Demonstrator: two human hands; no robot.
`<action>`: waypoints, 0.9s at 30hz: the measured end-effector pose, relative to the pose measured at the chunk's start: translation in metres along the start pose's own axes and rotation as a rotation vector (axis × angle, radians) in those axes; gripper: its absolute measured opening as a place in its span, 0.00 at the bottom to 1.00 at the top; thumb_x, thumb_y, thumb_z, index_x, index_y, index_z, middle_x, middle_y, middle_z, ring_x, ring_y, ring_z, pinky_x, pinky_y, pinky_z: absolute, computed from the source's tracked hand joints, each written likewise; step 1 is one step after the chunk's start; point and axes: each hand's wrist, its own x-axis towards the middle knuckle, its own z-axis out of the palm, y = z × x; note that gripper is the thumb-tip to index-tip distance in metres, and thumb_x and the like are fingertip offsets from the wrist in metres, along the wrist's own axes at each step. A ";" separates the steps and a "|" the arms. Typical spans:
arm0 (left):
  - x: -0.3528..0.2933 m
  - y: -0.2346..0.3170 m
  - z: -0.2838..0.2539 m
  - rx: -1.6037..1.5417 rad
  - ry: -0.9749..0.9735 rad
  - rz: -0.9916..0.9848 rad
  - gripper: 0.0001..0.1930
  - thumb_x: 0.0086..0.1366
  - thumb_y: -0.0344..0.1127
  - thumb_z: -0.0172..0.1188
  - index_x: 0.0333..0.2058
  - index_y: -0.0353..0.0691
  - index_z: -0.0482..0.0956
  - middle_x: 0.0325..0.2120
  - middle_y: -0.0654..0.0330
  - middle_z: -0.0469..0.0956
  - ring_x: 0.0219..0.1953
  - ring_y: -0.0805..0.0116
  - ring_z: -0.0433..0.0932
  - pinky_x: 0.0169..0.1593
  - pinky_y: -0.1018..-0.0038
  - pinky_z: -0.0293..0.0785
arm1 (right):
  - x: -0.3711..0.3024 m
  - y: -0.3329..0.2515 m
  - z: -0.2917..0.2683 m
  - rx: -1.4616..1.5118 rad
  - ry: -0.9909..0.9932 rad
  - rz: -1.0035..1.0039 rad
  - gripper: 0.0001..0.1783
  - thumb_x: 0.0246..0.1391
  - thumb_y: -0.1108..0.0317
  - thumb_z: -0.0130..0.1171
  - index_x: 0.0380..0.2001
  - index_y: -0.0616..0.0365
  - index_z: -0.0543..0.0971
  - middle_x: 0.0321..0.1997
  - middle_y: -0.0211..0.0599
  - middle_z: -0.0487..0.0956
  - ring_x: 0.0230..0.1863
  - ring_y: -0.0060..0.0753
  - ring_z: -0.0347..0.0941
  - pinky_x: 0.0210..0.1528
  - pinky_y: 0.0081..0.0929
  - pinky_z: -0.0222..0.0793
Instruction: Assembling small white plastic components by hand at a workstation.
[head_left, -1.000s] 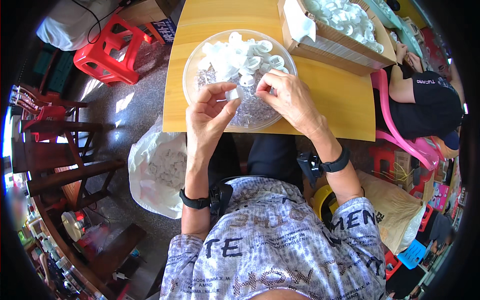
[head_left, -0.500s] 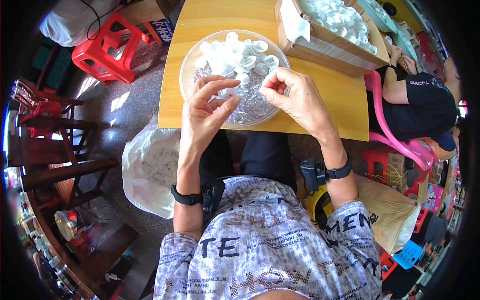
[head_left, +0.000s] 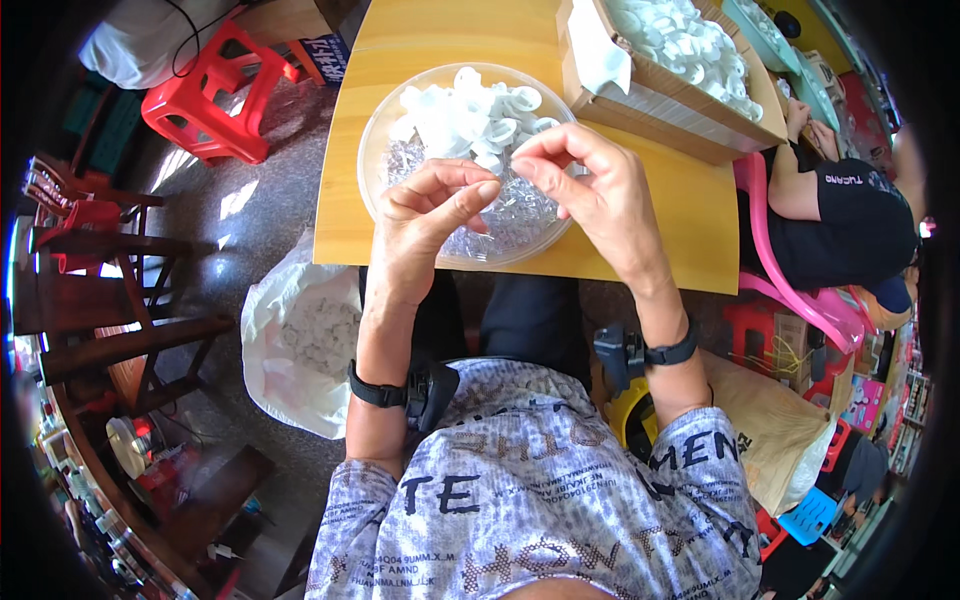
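Observation:
Both my hands are raised over a round clear plastic tub (head_left: 367, 150) at the table's near edge. White plastic ring-shaped parts (head_left: 465, 115) are heaped in its far side, and small clear thin pieces (head_left: 515, 225) lie in the nearer part. My left hand (head_left: 422, 212) is closed in a pinch, thumb against forefinger. Just right of it, my right hand (head_left: 608, 200) pinches too, its fingertips almost meeting the left ones. Anything between the fingertips is too small to make out.
A cardboard box (head_left: 680, 115) full of white parts stands on the yellow table (head_left: 660, 200). Beside my legs on the left is a white sack (head_left: 265, 340) of parts. A red stool (head_left: 215, 100) stands beyond. At right, a person (head_left: 850, 210) sits near a pink chair (head_left: 765, 230).
My left thumb and forefinger have closed together from a wider gap. My right hand has shifted slightly left, bringing both sets of fingertips closer.

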 end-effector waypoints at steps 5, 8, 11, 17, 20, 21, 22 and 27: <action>0.001 0.000 -0.002 -0.231 0.040 -0.101 0.07 0.59 0.31 0.65 0.35 0.36 0.81 0.34 0.62 0.79 0.35 0.76 0.77 0.35 0.79 0.75 | -0.013 -0.001 0.020 -0.093 0.061 -0.145 0.12 0.47 0.76 0.65 0.37 0.59 0.79 0.34 0.32 0.78 0.33 0.23 0.77 0.27 0.19 0.75; 0.000 -0.001 -0.002 -0.289 0.017 -0.116 0.08 0.59 0.31 0.64 0.36 0.36 0.80 0.34 0.62 0.79 0.35 0.76 0.77 0.35 0.79 0.75 | -0.014 0.007 0.032 -0.175 0.172 -0.288 0.15 0.43 0.79 0.66 0.37 0.54 0.79 0.34 0.32 0.79 0.34 0.30 0.77 0.30 0.24 0.76; -0.001 -0.001 0.001 -0.314 0.012 -0.131 0.08 0.60 0.31 0.64 0.37 0.36 0.80 0.34 0.63 0.79 0.35 0.76 0.77 0.36 0.79 0.75 | -0.013 0.014 0.031 -0.299 0.195 -0.414 0.16 0.43 0.80 0.66 0.38 0.55 0.79 0.34 0.34 0.79 0.34 0.33 0.77 0.33 0.27 0.76; -0.004 0.000 -0.001 -0.299 -0.011 -0.109 0.07 0.60 0.31 0.64 0.36 0.36 0.81 0.37 0.62 0.78 0.35 0.76 0.76 0.37 0.79 0.75 | -0.015 0.014 0.031 -0.340 0.224 -0.502 0.12 0.44 0.80 0.65 0.33 0.58 0.78 0.32 0.35 0.79 0.32 0.33 0.77 0.33 0.27 0.75; -0.006 0.001 -0.001 -0.240 -0.015 -0.096 0.07 0.60 0.32 0.64 0.36 0.37 0.81 0.38 0.61 0.78 0.36 0.76 0.76 0.38 0.79 0.75 | -0.018 0.008 0.029 -0.259 0.190 -0.423 0.10 0.45 0.80 0.65 0.32 0.59 0.77 0.31 0.35 0.79 0.29 0.31 0.77 0.30 0.25 0.74; -0.007 0.001 -0.001 -0.234 -0.009 -0.073 0.07 0.60 0.32 0.64 0.36 0.37 0.81 0.39 0.61 0.78 0.37 0.76 0.76 0.38 0.79 0.74 | -0.018 0.008 0.029 -0.259 0.190 -0.421 0.10 0.45 0.80 0.65 0.32 0.59 0.77 0.31 0.35 0.79 0.29 0.31 0.77 0.30 0.25 0.74; -0.007 0.000 0.000 -0.228 -0.003 -0.050 0.07 0.60 0.32 0.64 0.36 0.37 0.81 0.39 0.61 0.78 0.38 0.76 0.76 0.38 0.79 0.74 | -0.018 0.007 0.029 -0.212 0.192 -0.392 0.09 0.46 0.80 0.64 0.32 0.59 0.77 0.31 0.35 0.79 0.27 0.30 0.76 0.28 0.24 0.74; -0.008 -0.004 -0.001 -0.270 0.002 -0.076 0.08 0.60 0.31 0.64 0.37 0.36 0.80 0.40 0.60 0.78 0.39 0.75 0.76 0.39 0.77 0.75 | -0.020 0.009 0.031 -0.168 0.208 -0.395 0.08 0.47 0.79 0.64 0.32 0.60 0.77 0.29 0.34 0.78 0.25 0.29 0.76 0.26 0.23 0.73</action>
